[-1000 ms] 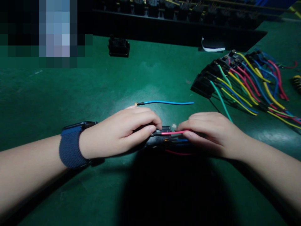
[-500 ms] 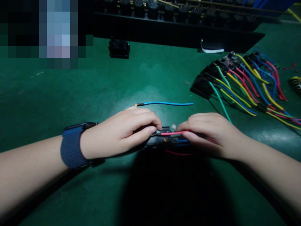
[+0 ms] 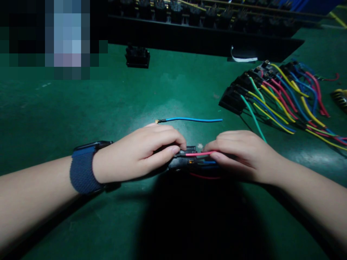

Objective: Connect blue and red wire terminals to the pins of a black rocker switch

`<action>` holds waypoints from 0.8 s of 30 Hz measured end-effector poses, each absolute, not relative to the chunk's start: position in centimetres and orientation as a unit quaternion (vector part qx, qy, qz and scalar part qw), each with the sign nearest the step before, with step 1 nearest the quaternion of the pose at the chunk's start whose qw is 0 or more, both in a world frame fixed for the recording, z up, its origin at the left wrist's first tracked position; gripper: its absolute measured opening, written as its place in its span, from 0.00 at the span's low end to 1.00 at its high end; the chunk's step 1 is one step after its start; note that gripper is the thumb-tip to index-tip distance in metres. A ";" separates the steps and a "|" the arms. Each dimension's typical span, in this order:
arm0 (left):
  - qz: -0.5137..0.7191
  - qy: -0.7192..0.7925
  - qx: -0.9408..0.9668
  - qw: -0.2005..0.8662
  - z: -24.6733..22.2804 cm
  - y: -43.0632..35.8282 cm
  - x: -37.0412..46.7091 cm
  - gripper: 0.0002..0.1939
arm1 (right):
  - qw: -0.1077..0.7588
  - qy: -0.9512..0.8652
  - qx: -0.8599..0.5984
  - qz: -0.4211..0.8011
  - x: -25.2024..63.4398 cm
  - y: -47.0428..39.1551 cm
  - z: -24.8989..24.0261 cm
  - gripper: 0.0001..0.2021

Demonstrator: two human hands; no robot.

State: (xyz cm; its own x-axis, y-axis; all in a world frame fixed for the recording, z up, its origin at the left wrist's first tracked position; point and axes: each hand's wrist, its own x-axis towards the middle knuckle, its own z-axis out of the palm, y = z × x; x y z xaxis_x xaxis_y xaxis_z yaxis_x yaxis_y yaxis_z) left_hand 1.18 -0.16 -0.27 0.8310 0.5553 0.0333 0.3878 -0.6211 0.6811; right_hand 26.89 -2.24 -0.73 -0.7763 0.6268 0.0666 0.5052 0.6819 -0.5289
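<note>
Two hands at work: left hand (image 3: 138,153) and right hand (image 3: 238,153) meet at the lower centre of the frame, over the green mat (image 3: 81,108).
Left hand: curled and clamped on a black connector housing (image 3: 182,160), thumb underneath, fingers over the top; a dark blue wristband (image 3: 81,173) sits on that wrist.
Right hand: thumb and forefinger pinched together on a pink wire (image 3: 199,154), close to where it enters the housing.
Step in hand: seemingly seating the pink wire's end into a cavity of the housing; whether it is fully home cannot be told, as the entry is small and shaded.
Next move calls for: by my judgement, a straight push along the wire's line with the housing held steady, the pinch kept close to the mouth so the wire does not buckle.
Housing location: centre of the frame, just below middle height, between the two hands, on or just above the mat.
Pointing and long axis: wire runs left to right across the frame, its inserted end pointing left into the housing; the housing's open face looks right.
Other wires in the housing: a blue one and a red one (image 3: 204,177) trail right below the pink.
Nearby: a loose blue wire (image 3: 193,119) lies just above the hands, parallel to the pink one, terminal end at left.
Upper right: a pile of finished wired connectors (image 3: 271,97).
Upper centre: a lone black block (image 3: 137,57), and a dark rack (image 3: 203,32) along the top.
</note>
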 end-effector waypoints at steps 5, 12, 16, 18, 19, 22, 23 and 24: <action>0.121 0.265 0.892 0.346 -0.2 -0.2 1.1 0.10 | 0.123 -0.910 -0.309 0.247 26.9 -2.4 -0.7 0.14; 0.119 0.267 0.892 0.344 -0.2 -0.2 1.2 0.11 | 0.119 -0.912 -0.310 0.242 27.0 -2.3 -0.7 0.15; 0.120 0.266 0.893 0.344 -0.2 -0.1 1.2 0.11 | 0.123 -0.910 -0.310 0.247 27.0 -2.3 -0.7 0.14; 0.119 0.264 0.892 0.346 -0.2 -0.2 1.2 0.11 | 0.125 -0.909 -0.311 0.248 26.9 -2.3 -0.8 0.14; 0.119 0.264 0.892 0.347 -0.2 -0.2 1.2 0.10 | 0.126 -0.909 -0.310 0.248 26.9 -2.3 -0.8 0.14; 0.119 0.263 0.892 0.348 -0.1 -0.3 1.1 0.10 | 0.127 -0.909 -0.309 0.249 26.9 -2.3 -0.8 0.14; 0.120 0.263 0.892 0.348 -0.2 -0.3 1.1 0.10 | 0.127 -0.909 -0.310 0.250 26.9 -2.3 -0.8 0.14; 0.119 0.264 0.892 0.348 -0.2 -0.3 1.1 0.10 | 0.127 -0.908 -0.311 0.251 26.9 -2.3 -0.8 0.14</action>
